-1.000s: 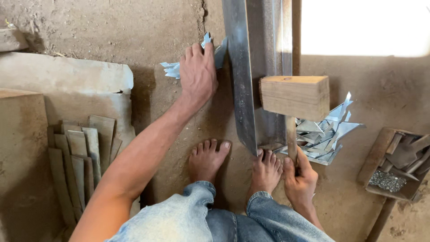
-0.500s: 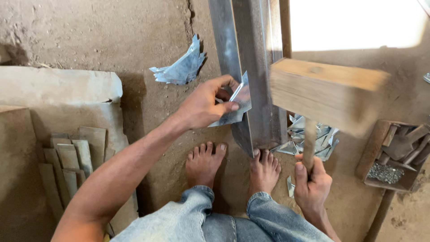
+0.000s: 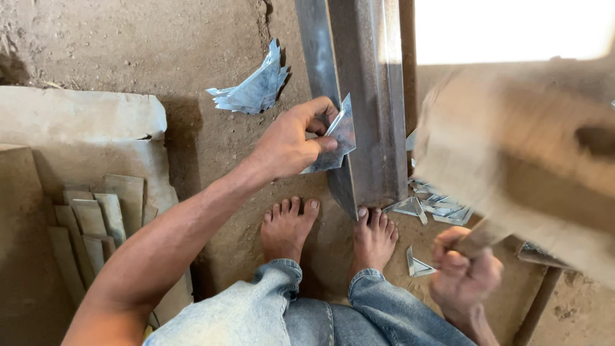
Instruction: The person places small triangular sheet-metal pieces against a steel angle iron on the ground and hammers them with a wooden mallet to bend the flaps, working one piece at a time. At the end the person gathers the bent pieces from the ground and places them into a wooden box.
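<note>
My left hand (image 3: 291,142) pinches a small piece of shiny sheet metal (image 3: 337,140) and holds it against the edge of a long steel angle bar (image 3: 362,96) lying on the dirt floor. My right hand (image 3: 464,275) grips the handle of a large wooden mallet (image 3: 525,160). The mallet's block head is raised close to the camera and blurred. My bare feet (image 3: 327,230) rest at the near end of the bar.
A pile of bent metal pieces (image 3: 253,90) lies on the ground left of the bar; more cut pieces (image 3: 432,206) lie to its right. Flat wooden strips (image 3: 96,221) are stacked at the left beside a pale slab (image 3: 77,118).
My left hand picked a metal piece from the far pile and brought it to the bar's edge. The mallet has risen from beside the bar towards the camera.
</note>
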`<action>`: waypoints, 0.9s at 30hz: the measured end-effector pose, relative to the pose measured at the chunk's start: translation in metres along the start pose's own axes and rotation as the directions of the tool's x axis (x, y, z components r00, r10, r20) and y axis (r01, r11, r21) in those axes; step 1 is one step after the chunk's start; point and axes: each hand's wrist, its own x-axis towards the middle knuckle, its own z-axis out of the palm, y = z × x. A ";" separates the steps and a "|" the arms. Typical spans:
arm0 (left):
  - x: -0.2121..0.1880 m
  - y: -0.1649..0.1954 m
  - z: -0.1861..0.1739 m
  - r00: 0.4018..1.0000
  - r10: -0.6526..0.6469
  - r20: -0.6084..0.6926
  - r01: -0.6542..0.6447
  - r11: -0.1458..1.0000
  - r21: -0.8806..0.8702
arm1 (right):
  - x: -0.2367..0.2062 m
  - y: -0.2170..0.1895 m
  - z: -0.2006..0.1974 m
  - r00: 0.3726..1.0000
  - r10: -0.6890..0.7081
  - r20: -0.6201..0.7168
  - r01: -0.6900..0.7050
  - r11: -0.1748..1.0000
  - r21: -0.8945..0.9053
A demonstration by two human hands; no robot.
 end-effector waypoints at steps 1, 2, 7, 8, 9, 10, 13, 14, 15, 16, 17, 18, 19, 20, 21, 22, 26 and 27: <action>0.000 0.000 0.001 1.000 -0.023 0.000 0.023 1.000 -0.002 | 0.001 0.001 0.003 0.999 0.007 0.042 -0.002 0.994 -0.113; 0.001 -0.001 0.001 0.999 -0.046 -0.001 0.046 0.999 -0.003 | 0.001 0.003 0.006 0.997 0.019 0.081 0.000 0.975 -0.223; 0.005 -0.006 0.004 1.000 -0.009 -0.027 0.008 0.999 -0.039 | -0.005 0.012 0.021 0.966 0.258 0.006 -0.256 0.961 -0.105; 0.005 -0.007 0.004 0.999 -0.010 -0.035 0.010 1.000 -0.015 | -0.006 0.012 0.020 0.964 0.263 -0.028 -0.262 0.964 0.044; 0.005 -0.007 0.004 0.999 -0.021 -0.028 0.020 0.999 -0.035 | -0.006 0.012 0.020 0.959 0.284 0.019 -0.284 0.951 0.121; 0.005 -0.006 0.004 0.999 -0.025 -0.021 0.024 0.998 -0.054 | -0.007 0.011 0.018 0.953 0.296 0.063 -0.302 0.933 0.196; 0.003 -0.002 0.005 0.997 -0.071 -0.025 0.070 0.997 -0.032 | -0.004 0.006 0.002 0.917 0.372 0.146 -0.399 0.866 0.301; 0.003 -0.001 0.005 0.995 -0.091 -0.030 0.091 0.996 -0.011 | -0.002 0.005 -0.004 0.900 0.404 0.164 -0.436 0.843 0.317; 0.002 0.001 0.005 0.995 -0.088 -0.054 0.089 0.996 0.008 | -0.001 0.004 -0.006 0.957 0.274 0.098 -0.290 0.891 0.348; 0.000 0.002 0.005 0.994 -0.087 -0.069 0.089 0.996 0.025 | -0.001 0.004 -0.008 0.989 0.147 0.023 -0.145 0.920 0.364; 0.001 0.004 0.006 0.994 -0.074 -0.080 0.078 0.996 0.039 | -0.001 0.005 -0.007 0.998 0.011 -0.061 0.012 0.933 0.360; 0.001 0.005 0.007 0.994 -0.070 -0.080 0.074 0.996 0.044 | 0.000 0.006 -0.008 0.994 0.011 -0.112 0.040 0.897 0.441; 0.000 0.006 0.007 0.993 -0.076 -0.087 0.080 0.996 0.046 | -0.002 0.009 -0.002 0.988 0.019 -0.153 0.065 0.850 0.523; 0.000 0.006 0.008 0.992 -0.082 -0.098 0.087 0.995 0.048 | -0.004 0.011 0.003 0.981 0.028 -0.190 0.093 0.795 0.600; -0.001 0.005 0.008 0.991 -0.091 -0.101 0.094 0.995 0.032 | -0.002 0.015 0.007 0.997 0.019 -0.076 0.017 0.894 0.448; -0.001 0.004 0.009 0.990 -0.091 -0.104 0.093 0.995 0.017 | -0.002 0.019 0.012 0.999 0.025 0.032 -0.033 0.962 0.271; 0.002 -0.003 0.012 0.990 -0.046 -0.134 0.047 0.999 0.000 | -0.004 0.025 0.014 0.978 0.201 0.058 -0.204 0.977 0.058; 0.002 -0.007 0.013 0.989 -0.038 -0.143 0.036 0.999 -0.018 | -0.005 0.026 0.016 0.985 0.167 -0.048 -0.149 0.956 0.253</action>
